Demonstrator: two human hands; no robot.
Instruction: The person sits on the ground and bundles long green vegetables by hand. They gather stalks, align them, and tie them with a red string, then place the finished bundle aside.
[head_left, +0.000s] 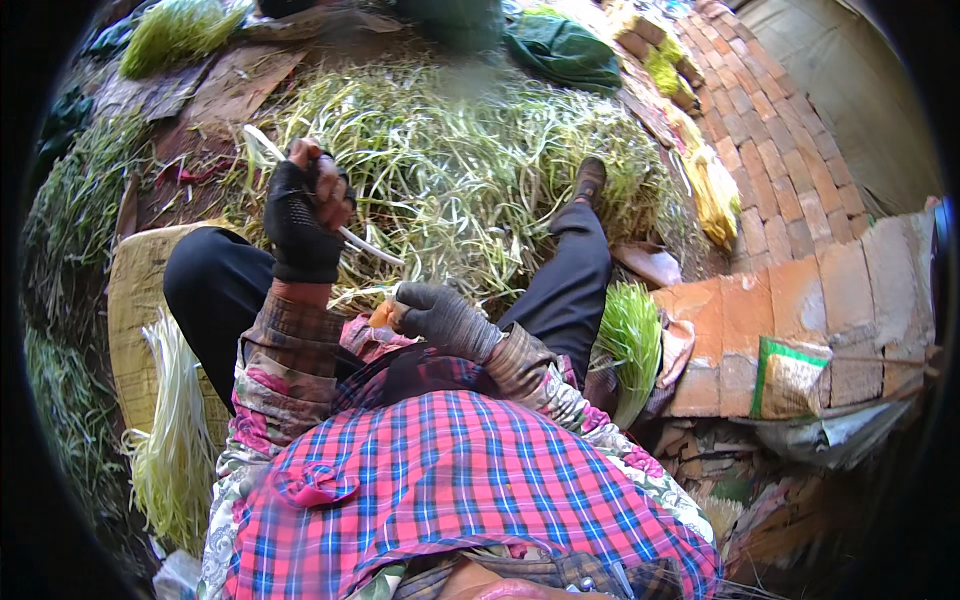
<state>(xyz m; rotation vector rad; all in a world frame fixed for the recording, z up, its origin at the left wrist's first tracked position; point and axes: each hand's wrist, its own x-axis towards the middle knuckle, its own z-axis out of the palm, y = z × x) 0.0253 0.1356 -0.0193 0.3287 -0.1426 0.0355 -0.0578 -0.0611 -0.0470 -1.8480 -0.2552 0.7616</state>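
My left hand (311, 195), in a black fingerless glove, is raised above my left knee and closed around a long pale stalk (371, 247). One end of the stalk sticks out above the fist, and the other slants down towards my right hand. Low over my lap is my right hand (446, 315), in a worn grey glove, with its fingers curled. Something orange (382, 313) shows at its fingertips; whether it is a finger covering or a held thing is unclear. In front of both hands spreads a heap of loose green and whitish leaf stalks (465, 172).
A bundle of pale chive-like stalks (172, 442) rests on a yellow sack (139, 292) at my left. Greener stalks (630, 345) stand beside my right thigh. A low brick ledge (757, 307) at right bears a small green-edged packet (791, 375). Green sacking (562, 52) lies beyond the heap.
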